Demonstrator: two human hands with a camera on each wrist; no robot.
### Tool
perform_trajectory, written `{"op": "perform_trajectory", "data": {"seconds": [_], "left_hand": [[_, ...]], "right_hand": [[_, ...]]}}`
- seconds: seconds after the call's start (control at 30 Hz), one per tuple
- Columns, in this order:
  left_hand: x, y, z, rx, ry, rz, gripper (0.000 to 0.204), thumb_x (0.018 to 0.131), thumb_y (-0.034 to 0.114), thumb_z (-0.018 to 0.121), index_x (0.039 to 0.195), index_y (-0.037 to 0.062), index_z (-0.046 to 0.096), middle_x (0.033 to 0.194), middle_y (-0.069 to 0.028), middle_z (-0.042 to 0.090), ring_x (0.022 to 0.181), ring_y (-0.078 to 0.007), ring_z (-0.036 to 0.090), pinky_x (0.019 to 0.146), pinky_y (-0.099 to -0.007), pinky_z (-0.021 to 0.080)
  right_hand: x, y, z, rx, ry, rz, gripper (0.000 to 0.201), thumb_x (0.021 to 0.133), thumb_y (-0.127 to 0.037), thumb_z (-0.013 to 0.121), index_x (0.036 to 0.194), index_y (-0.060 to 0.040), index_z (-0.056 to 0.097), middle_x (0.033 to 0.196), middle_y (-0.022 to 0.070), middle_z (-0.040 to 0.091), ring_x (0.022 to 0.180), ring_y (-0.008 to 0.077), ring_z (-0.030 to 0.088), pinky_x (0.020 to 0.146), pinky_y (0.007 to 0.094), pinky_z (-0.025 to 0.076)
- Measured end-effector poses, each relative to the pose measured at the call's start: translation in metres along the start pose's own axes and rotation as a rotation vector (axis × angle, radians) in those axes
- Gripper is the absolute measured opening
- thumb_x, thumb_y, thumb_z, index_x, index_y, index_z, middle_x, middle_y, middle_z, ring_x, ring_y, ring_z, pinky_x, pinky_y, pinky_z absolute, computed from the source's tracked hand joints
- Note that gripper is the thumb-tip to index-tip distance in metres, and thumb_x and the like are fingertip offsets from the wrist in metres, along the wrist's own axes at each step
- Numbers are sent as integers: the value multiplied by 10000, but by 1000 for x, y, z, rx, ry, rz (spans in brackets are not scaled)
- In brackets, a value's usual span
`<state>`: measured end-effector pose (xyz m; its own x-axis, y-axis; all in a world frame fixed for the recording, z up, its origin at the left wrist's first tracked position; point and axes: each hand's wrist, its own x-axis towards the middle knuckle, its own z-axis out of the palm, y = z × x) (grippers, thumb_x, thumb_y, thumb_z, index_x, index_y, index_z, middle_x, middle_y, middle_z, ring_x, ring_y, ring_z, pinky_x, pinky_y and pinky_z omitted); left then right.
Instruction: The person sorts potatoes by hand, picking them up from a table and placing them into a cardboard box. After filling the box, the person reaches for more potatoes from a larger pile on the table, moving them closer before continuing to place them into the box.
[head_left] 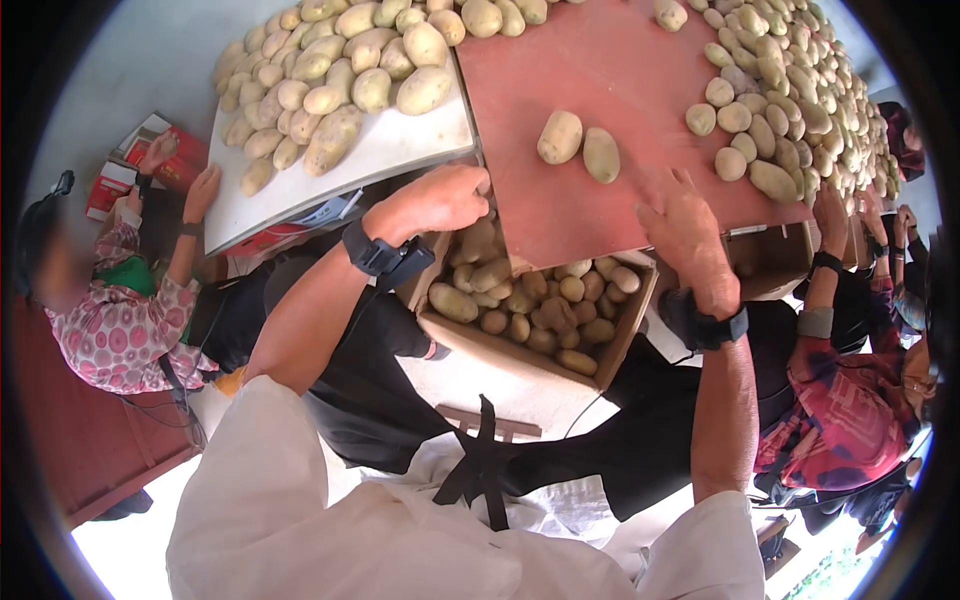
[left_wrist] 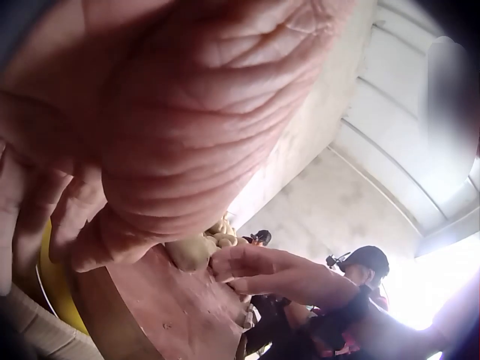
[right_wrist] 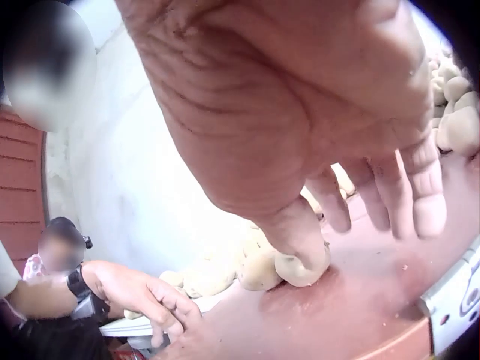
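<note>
Two potatoes lie apart from the piles on the red table [head_left: 570, 80], a rounder one [head_left: 559, 137] and an oval one [head_left: 601, 156]. My right hand [head_left: 684, 225] is over the table's near edge, right of them, with fingers extended and nothing held; its palm [right_wrist: 292, 97] fills the top of the right wrist view, thumb overlapping a potato [right_wrist: 307, 271]. My left hand [head_left: 430, 205] hangs loosely curled and empty by the gap between the tables. In the right wrist view, the left hand's [right_wrist: 142, 294] fingers droop. Beneath both hands sits a cardboard box [head_left: 505, 352] of potatoes [head_left: 453, 302].
A potato pile [head_left: 325, 75] covers much of the white table [head_left: 435, 125] at left; a larger pile [head_left: 780, 90] lies at right. People sit on both sides, one in a pink patterned top [head_left: 125, 325]. Another box [head_left: 775, 262] stands under the red table at right.
</note>
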<state>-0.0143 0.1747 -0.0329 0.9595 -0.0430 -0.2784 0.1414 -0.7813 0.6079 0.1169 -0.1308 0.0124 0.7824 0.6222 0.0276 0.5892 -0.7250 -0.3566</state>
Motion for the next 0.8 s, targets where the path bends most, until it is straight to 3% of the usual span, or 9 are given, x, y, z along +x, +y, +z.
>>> {"op": "perform_trajectory", "data": {"seconds": [0.03,0.13,0.27,0.33,0.47,0.53,0.6,0.67,0.8], "left_hand": [[1,0,0,-3,2,-13,285,905,153,583,1067,-69,659,1011,-269,721,974,-397,698,873,-451,542],[4,-7,1,19,17,0,232,915,149,581,968,-57,676,907,-237,721,869,-361,717,801,-437,552],[6,-8,-6,-77,34,-63,263,939,190,609,891,-66,649,764,-149,680,707,-263,725,687,-397,555],[3,-1,-11,-51,123,-140,232,887,171,567,911,1,722,942,-242,728,881,-454,687,805,-513,545],[11,21,-16,121,310,-194,225,905,183,568,904,16,720,935,-228,733,891,-445,695,806,-512,551],[19,30,-15,91,466,-128,217,923,188,572,939,34,725,916,-222,736,898,-442,703,814,-512,558],[32,31,-9,19,457,-90,220,941,209,605,1031,34,702,996,-212,740,956,-436,703,851,-507,555],[42,39,1,-30,542,81,298,958,200,651,1223,66,636,1144,-182,701,1065,-383,679,896,-447,539],[52,65,5,-54,459,196,507,924,180,723,1383,65,543,1332,-192,598,1196,-394,617,981,-440,516]], "right_hand": [[1,4,7,-28,55,-30,561,919,-157,633,1461,-105,500,1358,190,540,1254,413,560,985,527,518],[11,3,13,-103,-64,42,601,915,-129,609,1497,-95,462,1373,193,544,1289,398,549,1011,533,511],[14,6,2,-69,-163,-26,661,894,-118,600,1531,-73,427,1390,208,554,1324,402,531,1039,542,495],[14,8,4,-72,-159,-31,658,894,-123,597,1528,-67,432,1391,210,557,1324,405,533,1042,541,492],[15,7,1,-77,-162,-20,634,892,-135,590,1507,-51,463,1378,218,572,1304,413,548,1037,536,492],[17,4,-3,-74,-167,-10,628,890,-139,592,1499,-48,472,1369,220,578,1289,417,557,1031,534,493],[20,2,-7,-70,-177,-5,621,888,-143,595,1491,-45,481,1360,222,583,1274,420,566,1025,532,494],[23,1,-11,-46,-221,27,607,887,-150,596,1476,-42,497,1347,219,595,1246,426,584,1012,531,497],[25,6,-6,-41,-190,-22,608,884,-157,599,1472,-43,499,1340,213,597,1231,428,595,1000,531,502]]}}
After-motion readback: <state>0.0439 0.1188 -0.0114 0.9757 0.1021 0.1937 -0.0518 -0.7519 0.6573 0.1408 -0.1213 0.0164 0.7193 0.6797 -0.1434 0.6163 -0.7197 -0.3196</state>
